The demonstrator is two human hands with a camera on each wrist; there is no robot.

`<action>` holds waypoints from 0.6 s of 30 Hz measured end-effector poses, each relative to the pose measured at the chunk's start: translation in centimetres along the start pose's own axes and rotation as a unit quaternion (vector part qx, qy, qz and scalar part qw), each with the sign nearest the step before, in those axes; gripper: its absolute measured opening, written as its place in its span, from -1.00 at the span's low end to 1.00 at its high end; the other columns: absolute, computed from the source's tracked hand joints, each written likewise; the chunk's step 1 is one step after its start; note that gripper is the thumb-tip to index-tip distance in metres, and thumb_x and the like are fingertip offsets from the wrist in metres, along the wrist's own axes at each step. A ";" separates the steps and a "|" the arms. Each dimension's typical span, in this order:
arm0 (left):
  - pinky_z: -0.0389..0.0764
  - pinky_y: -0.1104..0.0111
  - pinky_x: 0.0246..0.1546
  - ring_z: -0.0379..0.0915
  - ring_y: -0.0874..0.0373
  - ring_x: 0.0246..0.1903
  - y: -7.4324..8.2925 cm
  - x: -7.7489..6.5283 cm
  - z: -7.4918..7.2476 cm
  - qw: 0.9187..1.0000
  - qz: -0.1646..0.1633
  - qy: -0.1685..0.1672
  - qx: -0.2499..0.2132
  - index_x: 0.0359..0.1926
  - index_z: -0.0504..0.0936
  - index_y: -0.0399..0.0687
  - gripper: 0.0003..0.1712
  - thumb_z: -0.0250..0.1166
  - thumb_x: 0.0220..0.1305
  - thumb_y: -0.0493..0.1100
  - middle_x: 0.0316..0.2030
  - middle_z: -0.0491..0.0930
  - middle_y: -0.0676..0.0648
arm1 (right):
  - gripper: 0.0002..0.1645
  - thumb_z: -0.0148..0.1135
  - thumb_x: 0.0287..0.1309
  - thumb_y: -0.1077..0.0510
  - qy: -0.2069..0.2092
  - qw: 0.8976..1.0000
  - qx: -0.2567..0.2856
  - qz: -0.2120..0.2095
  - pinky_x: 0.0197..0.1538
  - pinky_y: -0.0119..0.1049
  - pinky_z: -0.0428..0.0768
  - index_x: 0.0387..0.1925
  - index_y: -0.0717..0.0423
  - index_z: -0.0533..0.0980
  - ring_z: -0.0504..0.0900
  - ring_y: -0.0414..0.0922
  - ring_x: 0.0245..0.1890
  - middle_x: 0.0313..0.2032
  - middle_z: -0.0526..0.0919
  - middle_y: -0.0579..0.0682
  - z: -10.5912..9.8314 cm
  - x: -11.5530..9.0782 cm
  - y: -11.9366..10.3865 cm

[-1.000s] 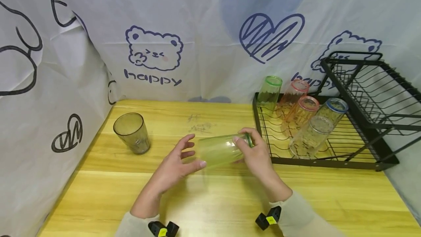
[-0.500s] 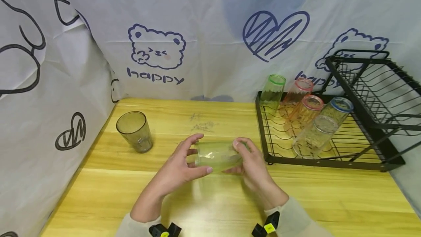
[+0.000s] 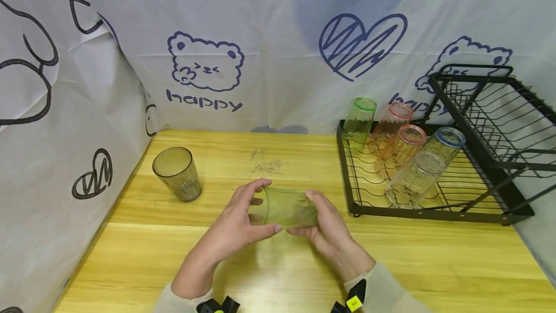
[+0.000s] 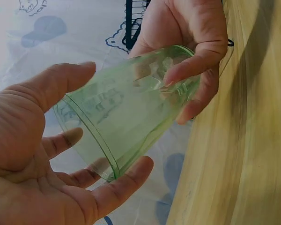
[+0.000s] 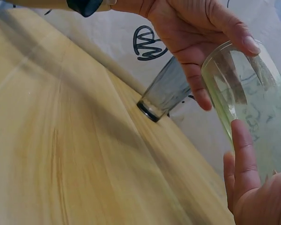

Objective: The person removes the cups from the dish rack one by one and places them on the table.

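Observation:
A translucent green drinking glass lies on its side in the air between the two hands, above the wooden table. My left hand wraps its thumb and fingers around the left end, where a rim line shows in the left wrist view. At the other end of the green glass, my right hand grips with thumb on top and fingers underneath. Some left fingertips show through the glass wall. A smoky grey-brown glass stands upright on the table, left of the left hand.
At the right stands a black two-tier dish rack. Upside-down glasses fill part of its lower tier: a green one, two pinkish-orange ones, a blue-rimmed one and a clear one. A white printed cloth hangs behind the table.
The green glass has moved slightly left and tipped level, its left end now inside the left hand's grasp. My right hand has shifted left and down, away from the rack.

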State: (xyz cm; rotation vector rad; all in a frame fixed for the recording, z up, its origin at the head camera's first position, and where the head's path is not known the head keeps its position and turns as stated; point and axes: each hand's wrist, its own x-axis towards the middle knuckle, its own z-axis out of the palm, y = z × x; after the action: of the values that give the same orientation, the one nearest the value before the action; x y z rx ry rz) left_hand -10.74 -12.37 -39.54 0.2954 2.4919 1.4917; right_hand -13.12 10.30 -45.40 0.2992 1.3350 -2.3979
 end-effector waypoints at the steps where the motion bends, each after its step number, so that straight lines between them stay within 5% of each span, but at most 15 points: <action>1: 0.68 -0.02 0.17 0.38 -0.11 0.36 0.1 0.0 0.0 1.000 0.003 0.002 0.007 0.56 0.22 0.49 0.08 0.64 0.13 0.02 0.54 0.18 0.00 | -0.61 0.10 0.56 -0.09 0.001 1.000 0.007 0.005 -0.23 -0.09 0.84 0.16 0.09 0.39 0.80 0.04 -0.21 -0.06 0.66 0.10 0.0 0.0 0.1; 9: 0.72 0.02 0.11 0.53 -0.05 0.24 1.0 -0.1 -0.3 0.995 0.025 0.029 0.089 0.53 0.33 0.35 0.01 0.65 0.11 0.01 0.43 0.39 -0.02 | -0.57 0.03 0.60 -0.12 -0.017 1.000 0.004 0.008 -0.22 -0.15 0.83 0.20 0.10 0.39 0.81 0.03 -0.22 -0.04 0.66 0.10 0.3 -0.2 0.4; 18: 0.74 0.07 0.00 0.54 -0.05 0.20 2.0 -0.3 -1.7 0.988 0.008 0.017 0.154 0.56 0.31 0.34 0.04 0.64 0.12 0.05 0.45 0.37 -0.10 | -0.37 0.05 0.58 -0.20 -0.013 0.988 -0.150 -0.017 0.04 0.01 0.80 0.34 0.20 0.40 0.71 0.00 -0.02 0.15 0.55 0.17 0.4 -0.4 0.5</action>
State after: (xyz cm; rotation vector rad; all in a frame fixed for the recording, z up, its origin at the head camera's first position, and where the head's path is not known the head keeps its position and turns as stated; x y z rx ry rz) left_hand -10.87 -12.98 -36.97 0.3440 2.7525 1.1200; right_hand -12.58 9.79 -45.47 0.1620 1.6730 -2.1762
